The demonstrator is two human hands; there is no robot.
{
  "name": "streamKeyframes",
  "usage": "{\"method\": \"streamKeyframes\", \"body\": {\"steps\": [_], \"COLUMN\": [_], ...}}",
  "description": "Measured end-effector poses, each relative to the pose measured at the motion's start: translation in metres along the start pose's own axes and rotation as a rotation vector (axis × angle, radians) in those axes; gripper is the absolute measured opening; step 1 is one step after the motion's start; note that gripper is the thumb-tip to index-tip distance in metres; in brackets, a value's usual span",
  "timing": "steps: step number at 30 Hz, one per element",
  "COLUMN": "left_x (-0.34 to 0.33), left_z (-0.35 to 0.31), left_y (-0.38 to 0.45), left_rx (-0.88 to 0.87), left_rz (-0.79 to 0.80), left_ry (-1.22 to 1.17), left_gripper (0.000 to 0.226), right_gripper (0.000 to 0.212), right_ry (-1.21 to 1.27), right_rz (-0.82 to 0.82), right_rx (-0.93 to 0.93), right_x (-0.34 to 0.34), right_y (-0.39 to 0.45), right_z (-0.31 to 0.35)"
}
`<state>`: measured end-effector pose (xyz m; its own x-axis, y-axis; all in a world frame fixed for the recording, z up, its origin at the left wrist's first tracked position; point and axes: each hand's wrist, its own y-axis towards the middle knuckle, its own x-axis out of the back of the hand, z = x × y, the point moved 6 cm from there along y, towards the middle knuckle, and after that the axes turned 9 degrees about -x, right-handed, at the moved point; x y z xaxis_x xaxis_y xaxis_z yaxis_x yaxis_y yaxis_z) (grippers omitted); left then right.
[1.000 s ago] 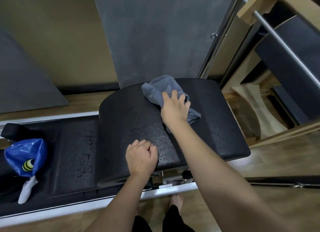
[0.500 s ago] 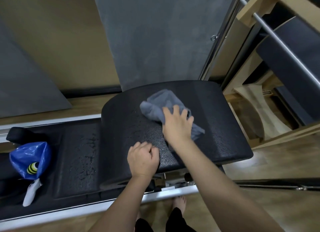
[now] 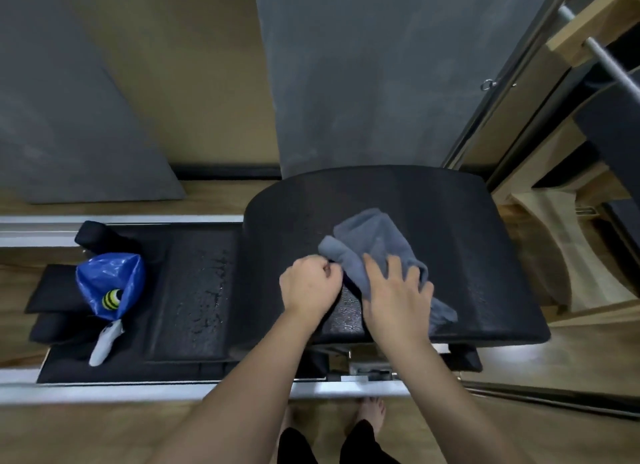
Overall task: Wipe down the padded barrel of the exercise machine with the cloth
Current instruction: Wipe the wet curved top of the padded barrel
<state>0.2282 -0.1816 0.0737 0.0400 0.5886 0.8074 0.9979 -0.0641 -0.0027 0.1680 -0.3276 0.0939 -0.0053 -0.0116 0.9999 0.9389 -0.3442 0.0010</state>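
Closer now, our flat right hand (image 3: pixel 398 290) drags the cloth (image 3: pixel 372 243) down the barrel (image 3: pixel 467 228) toward our fisted left hand (image 3: pixel 310 287) (empty, apparently); bunching could skip patches.

Two bare forearms are seen rising from the lower edge of the frame toward the centre; no sleeves, watches, bracelets or rings are visible on them. The left hand (image 3: pixel 309 288) and the right hand (image 3: pixel 394 297) are uncovered, without gloves. At the bottom centre of the frame, two legs are shown clad in black trousers (image 3: pixel 346 443), cut off by the lower edge. Below the hem, bare feet (image 3: pixel 370 411) are seen on the wooden floor, without socks or shoes; the left one is largely hidden behind the forearm. Nothing else of the body is shown.
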Motion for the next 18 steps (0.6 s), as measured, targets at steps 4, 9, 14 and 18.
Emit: {"method": "streamKeyframes", "body": {"steps": [4,9,14,18], "left_x": [0.006,-0.001,-0.004,-0.001], "left_z": [-0.002,0.005,0.012,0.025], "left_y": [0.017,0.024,0.021,0.020], "left_rx": [-0.117,-0.064,-0.069,-0.049], "left_rz": [0.086,0.200,0.317,0.261], "left_ry": [0.034,-0.012,-0.167,-0.353], "left_gripper": [0.029,0.034,0.036,0.038], "right_gripper": [0.069,0.051,0.048,0.044], "right_ry": [-0.011,0.010,0.069,0.025], "right_rz": [-0.009,-0.009,0.098,0.024], "right_rx": [-0.007,-0.092,-0.171,-0.146], "right_x": [-0.003,0.001,0.000,0.004], "right_y": [-0.020,0.063,0.157,0.132], "right_z": [-0.008,0.003,0.010,0.018]}}
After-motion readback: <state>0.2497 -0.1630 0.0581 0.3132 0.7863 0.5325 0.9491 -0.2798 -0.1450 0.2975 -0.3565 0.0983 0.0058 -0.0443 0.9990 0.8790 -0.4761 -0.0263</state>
